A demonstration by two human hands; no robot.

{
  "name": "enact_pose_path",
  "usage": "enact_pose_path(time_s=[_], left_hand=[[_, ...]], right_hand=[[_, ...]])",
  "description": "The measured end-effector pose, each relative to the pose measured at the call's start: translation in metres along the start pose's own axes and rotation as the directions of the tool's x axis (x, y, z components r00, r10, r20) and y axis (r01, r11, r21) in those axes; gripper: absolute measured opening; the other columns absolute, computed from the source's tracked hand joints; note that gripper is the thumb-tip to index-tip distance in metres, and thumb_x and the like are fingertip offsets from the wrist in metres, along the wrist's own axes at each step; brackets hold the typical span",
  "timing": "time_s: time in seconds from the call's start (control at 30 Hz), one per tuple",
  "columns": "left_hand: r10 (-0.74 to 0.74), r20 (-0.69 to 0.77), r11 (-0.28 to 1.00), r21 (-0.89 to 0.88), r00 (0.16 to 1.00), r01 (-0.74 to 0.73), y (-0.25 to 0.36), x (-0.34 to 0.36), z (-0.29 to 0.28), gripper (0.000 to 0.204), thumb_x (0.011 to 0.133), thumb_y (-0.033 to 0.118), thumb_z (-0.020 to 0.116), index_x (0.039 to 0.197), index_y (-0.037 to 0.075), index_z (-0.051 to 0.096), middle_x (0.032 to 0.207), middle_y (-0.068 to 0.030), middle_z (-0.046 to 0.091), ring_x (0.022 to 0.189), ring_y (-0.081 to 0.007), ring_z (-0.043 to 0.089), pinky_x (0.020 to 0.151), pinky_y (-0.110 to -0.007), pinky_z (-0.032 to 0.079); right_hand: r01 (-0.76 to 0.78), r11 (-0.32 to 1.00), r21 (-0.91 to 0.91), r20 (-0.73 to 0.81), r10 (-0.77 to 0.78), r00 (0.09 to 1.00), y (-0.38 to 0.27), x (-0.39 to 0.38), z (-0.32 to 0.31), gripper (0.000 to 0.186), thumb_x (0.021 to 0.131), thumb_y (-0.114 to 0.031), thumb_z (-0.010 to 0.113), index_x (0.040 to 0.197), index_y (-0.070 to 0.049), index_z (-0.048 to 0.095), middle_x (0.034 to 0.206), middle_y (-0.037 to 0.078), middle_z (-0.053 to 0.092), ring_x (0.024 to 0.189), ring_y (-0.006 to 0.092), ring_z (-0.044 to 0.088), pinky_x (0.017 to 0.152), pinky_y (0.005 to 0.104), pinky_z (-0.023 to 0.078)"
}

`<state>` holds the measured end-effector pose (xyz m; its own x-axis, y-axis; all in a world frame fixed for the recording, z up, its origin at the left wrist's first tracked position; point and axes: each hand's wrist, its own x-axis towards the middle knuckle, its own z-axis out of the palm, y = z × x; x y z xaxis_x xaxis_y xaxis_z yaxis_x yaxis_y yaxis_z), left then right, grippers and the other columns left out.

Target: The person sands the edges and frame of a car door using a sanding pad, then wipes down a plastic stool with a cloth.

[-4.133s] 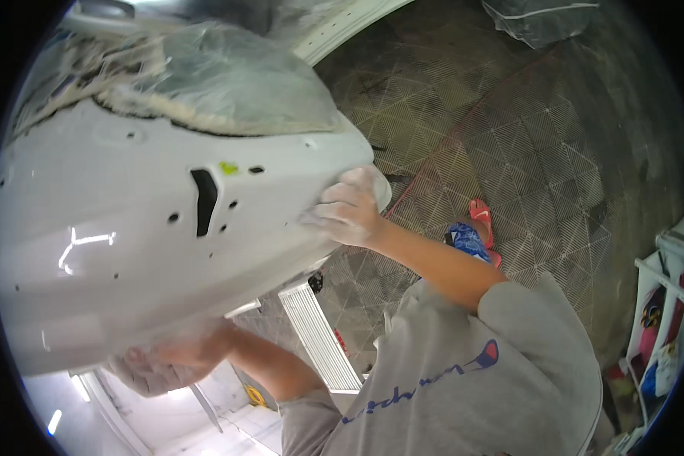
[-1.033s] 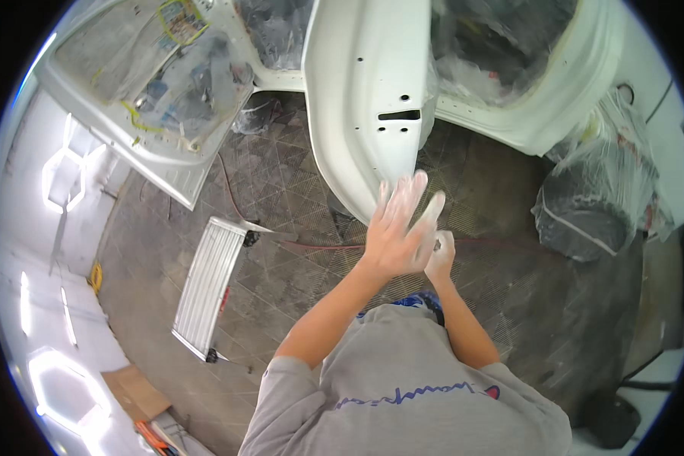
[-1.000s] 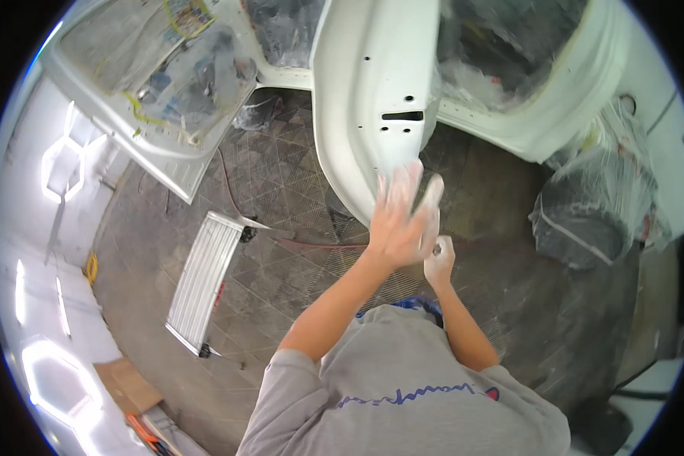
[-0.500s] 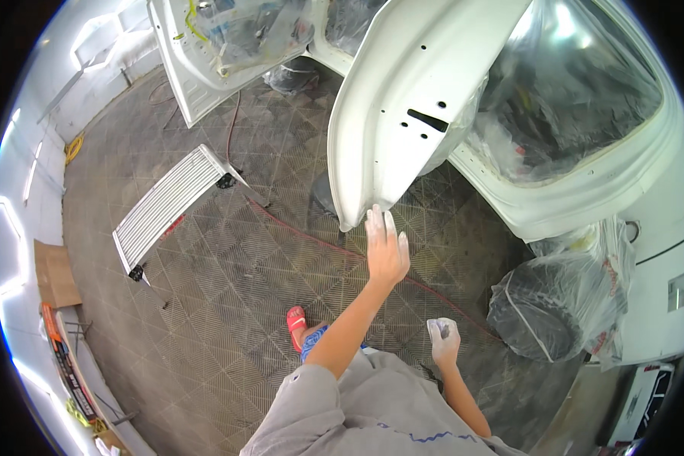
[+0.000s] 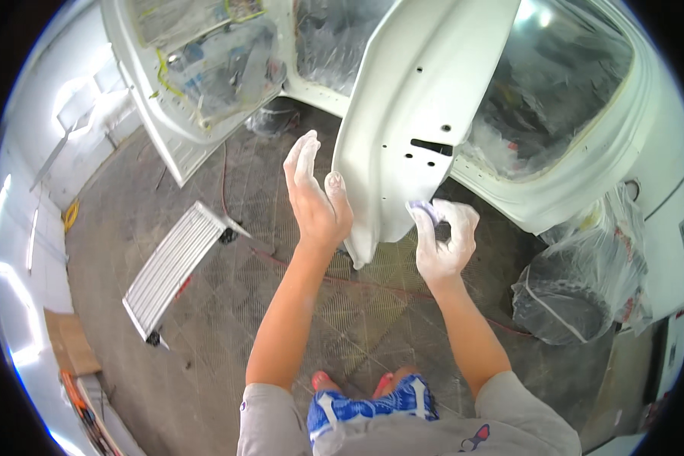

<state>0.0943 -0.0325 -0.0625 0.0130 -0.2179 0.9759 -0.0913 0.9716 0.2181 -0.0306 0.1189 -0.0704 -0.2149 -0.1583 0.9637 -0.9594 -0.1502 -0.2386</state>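
Observation:
A white car door [image 5: 403,129] hangs open in front of me, its edge towards me, with a black slot and several small holes. My left hand [image 5: 317,194] is raised beside the door's left border, fingers stretched up and thumb apart, holding nothing. Whether it touches the door I cannot tell. My right hand [image 5: 448,237] is near the door's lower right border, pinching a small purple piece of sandpaper [image 5: 424,211] between thumb and fingers. Whitish dust coats both hands.
A silver slatted work platform [image 5: 176,262] stands on the patterned floor at left. A red hose [image 5: 342,281] crosses the floor. At right, a wheel wrapped in clear plastic [image 5: 562,296] sits below the masked door opening. Another open, masked door [image 5: 205,83] is at upper left.
My left hand has left the door's lower tip and risen to its left side. My right hand has come up from low by my body to the door with the sandpaper. My view has shifted.

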Motion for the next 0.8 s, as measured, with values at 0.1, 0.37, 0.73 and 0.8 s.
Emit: enact_pose_path(time_s=[0.1, 0.37, 0.73, 0.8], left_hand=[[0.107, -0.03, 0.993, -0.038, 0.994, -0.108, -0.002, 0.0, 0.004, 0.043, 0.1, 0.011, 0.042, 0.138, -0.008, 0.036, 0.134, -0.0269, 0.047, 0.121, -0.0379, 0.05, 0.106, -0.046, 0.037], [0.206, -0.196, 0.977, -0.018, 0.959, -0.214, -0.003, -0.014, 0.001, 0.034, 0.1, 0.013, 0.042, 0.127, -0.004, 0.054, 0.123, -0.0216, 0.057, 0.115, -0.0376, 0.054, 0.1, -0.041, 0.041], [0.198, -0.348, 0.953, -0.149, 0.917, -0.262, -0.023, -0.053, 0.032, 0.04, 0.101, 0.016, 0.042, 0.131, -0.009, 0.05, 0.131, -0.0273, 0.051, 0.121, -0.0444, 0.05, 0.104, -0.046, 0.04], [0.149, -0.299, 0.954, -0.209, 0.943, -0.217, -0.014, -0.058, 0.033, 0.04, 0.1, 0.014, 0.042, 0.131, -0.009, 0.05, 0.131, -0.0282, 0.052, 0.122, -0.0451, 0.05, 0.105, -0.046, 0.04]], right_hand=[[0.179, 0.978, -0.104, -0.183, -0.196, 0.963, 0.012, -0.011, 0.035, 0.033, 0.072, -0.007, 0.085, 0.095, -0.011, 0.063, 0.081, -0.002, 0.06, 0.072, 0.0173, 0.052, 0.075, 0.0329, 0.035], [0.283, 0.91, -0.304, -0.483, -0.403, 0.777, 0.032, -0.032, 0.061, 0.017, 0.073, -0.02, 0.083, 0.079, -0.015, 0.068, 0.082, -0.001, 0.063, 0.082, 0.0213, 0.054, 0.08, 0.0364, 0.035], [0.37, 0.87, -0.327, -0.513, -0.492, 0.704, 0.069, -0.075, 0.082, 0.019, 0.074, -0.027, 0.081, 0.07, -0.013, 0.069, 0.073, -0.001, 0.065, 0.08, 0.0234, 0.055, 0.079, 0.0401, 0.035], [0.342, 0.868, -0.359, -0.538, -0.492, 0.684, 0.048, -0.018, 0.077, 0.022, 0.074, -0.03, 0.081, 0.069, -0.013, 0.068, 0.07, 0.001, 0.064, 0.08, 0.0255, 0.057, 0.08, 0.0415, 0.036]])
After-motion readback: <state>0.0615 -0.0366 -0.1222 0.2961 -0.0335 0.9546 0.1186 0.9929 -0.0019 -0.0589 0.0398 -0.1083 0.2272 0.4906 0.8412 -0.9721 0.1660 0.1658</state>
